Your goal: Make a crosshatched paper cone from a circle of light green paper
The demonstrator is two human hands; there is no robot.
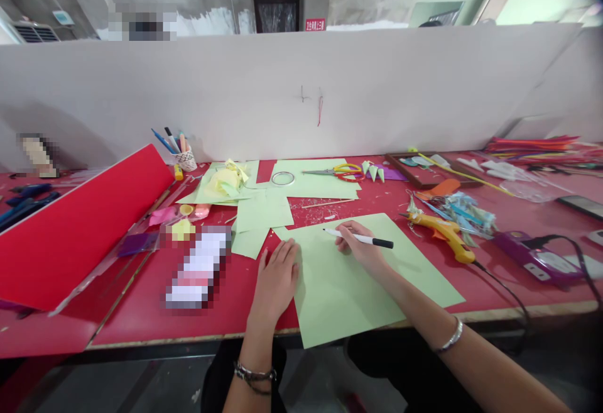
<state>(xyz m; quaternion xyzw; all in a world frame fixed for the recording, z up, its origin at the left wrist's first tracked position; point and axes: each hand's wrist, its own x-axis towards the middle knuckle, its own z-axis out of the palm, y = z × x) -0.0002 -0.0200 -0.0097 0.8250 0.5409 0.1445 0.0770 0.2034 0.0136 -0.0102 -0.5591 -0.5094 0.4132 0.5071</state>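
Note:
A large pale green sheet (348,287) lies on the red table, its near corner past the front edge. My right hand (355,243) is closed around a white marker with a black end (365,238), its tip pointing left just over the sheet's upper part. Flat at the sheet's left edge rests my left hand (279,275), fingers extended, holding nothing. Smaller green pieces (264,212) lie beyond it. Scissors with yellow and red handles (336,172) and a metal ring (283,178) sit on green paper farther back.
To the right are a yellow glue gun (443,232), a purple power strip (534,256) and a brown tray (424,180). On the left stand a red board (85,231), a blurred phone-like object (200,268) and a pen cup (187,160). A white partition (235,99) rises behind.

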